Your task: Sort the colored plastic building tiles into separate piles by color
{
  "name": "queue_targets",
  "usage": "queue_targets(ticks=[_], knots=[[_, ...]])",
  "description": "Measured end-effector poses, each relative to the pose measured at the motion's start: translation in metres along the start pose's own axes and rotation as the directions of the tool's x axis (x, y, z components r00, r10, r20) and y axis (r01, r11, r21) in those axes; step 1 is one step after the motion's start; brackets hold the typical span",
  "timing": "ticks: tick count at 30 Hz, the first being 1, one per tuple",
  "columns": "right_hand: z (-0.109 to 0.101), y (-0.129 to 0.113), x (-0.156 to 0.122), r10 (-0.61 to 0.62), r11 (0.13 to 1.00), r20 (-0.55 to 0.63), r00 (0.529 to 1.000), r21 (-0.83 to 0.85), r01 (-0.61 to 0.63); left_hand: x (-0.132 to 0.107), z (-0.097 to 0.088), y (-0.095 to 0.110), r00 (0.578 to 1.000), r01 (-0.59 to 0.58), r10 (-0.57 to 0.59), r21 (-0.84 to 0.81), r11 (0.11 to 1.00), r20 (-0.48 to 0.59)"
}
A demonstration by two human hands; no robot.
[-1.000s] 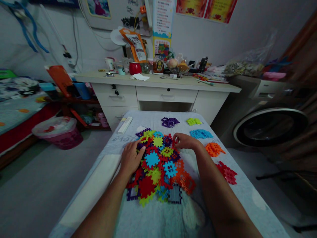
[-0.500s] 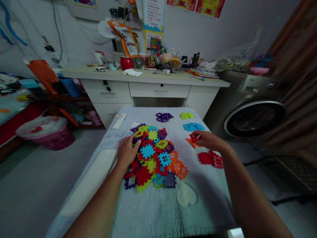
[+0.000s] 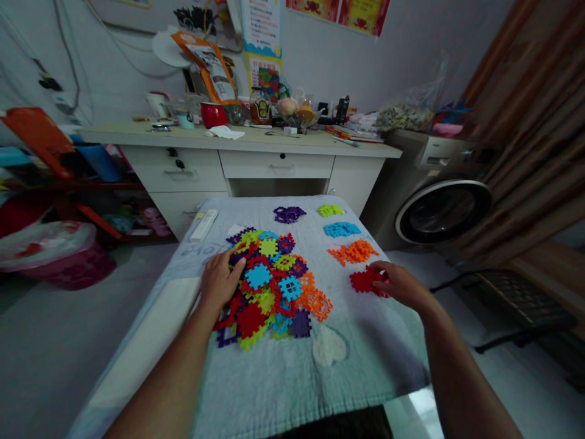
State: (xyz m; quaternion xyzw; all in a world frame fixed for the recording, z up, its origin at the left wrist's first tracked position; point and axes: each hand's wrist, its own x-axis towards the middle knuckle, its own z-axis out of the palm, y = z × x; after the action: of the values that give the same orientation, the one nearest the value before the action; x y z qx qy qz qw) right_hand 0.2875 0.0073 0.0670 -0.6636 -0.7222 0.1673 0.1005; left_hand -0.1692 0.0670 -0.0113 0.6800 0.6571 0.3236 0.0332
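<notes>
A heap of mixed plastic interlocking tiles (image 3: 269,286) in red, blue, green, orange and purple lies on a cloth-covered table (image 3: 283,390). My left hand (image 3: 219,283) rests flat on the heap's left edge, fingers spread over the tiles. To the right are sorted groups: purple tiles (image 3: 289,214), green tiles (image 3: 331,210), blue tiles (image 3: 342,229), orange tiles (image 3: 355,251) and red tiles (image 3: 364,281). My right hand (image 3: 398,285) lies on the red group, its fingers curled over a red tile.
A white stick-shaped object (image 3: 203,225) lies at the table's far left. Behind stands a cluttered white desk (image 3: 237,155) with drawers. A washing machine (image 3: 439,201) is at the right, a pink bin (image 3: 50,253) on the floor at the left.
My right hand has left the heap and moved rightward, past the orange group, down onto the red group. The left hand stayed on the heap. The view has shifted right.
</notes>
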Motion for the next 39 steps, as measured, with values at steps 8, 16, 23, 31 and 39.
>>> queue_targets(ticks=[8, 16, 23, 31, 39], knots=[[0.014, -0.004, -0.01, -0.079, 0.984, -0.087, 0.993, -0.164, 0.064, 0.001, 0.0, 0.0, 1.0, 0.008, -0.008, -0.003, 1.0, 0.009], [0.03, -0.002, -0.012, -0.075, 0.983, -0.121, 0.99, -0.173, 0.053, 0.0, 0.001, -0.002, 1.0, -0.004, 0.004, -0.001, 1.0, -0.004], [0.032, -0.001, -0.011, -0.066, 0.967, -0.163, 0.984, -0.255, 0.023, 0.0, 0.002, -0.002, 1.0, -0.003, 0.003, 0.002, 1.0, -0.01], [0.028, -0.049, 0.006, -0.107, 0.971, -0.218, 0.97, -0.234, 0.055, 0.0, 0.002, -0.003, 1.0, -0.003, 0.003, 0.013, 1.0, -0.006], [0.062, -0.139, 0.055, -0.283, 0.958, -0.02, 0.959, -0.039, 0.282, 0.0, 0.001, 0.001, 1.0, 0.007, -0.007, 0.002, 1.0, -0.012]])
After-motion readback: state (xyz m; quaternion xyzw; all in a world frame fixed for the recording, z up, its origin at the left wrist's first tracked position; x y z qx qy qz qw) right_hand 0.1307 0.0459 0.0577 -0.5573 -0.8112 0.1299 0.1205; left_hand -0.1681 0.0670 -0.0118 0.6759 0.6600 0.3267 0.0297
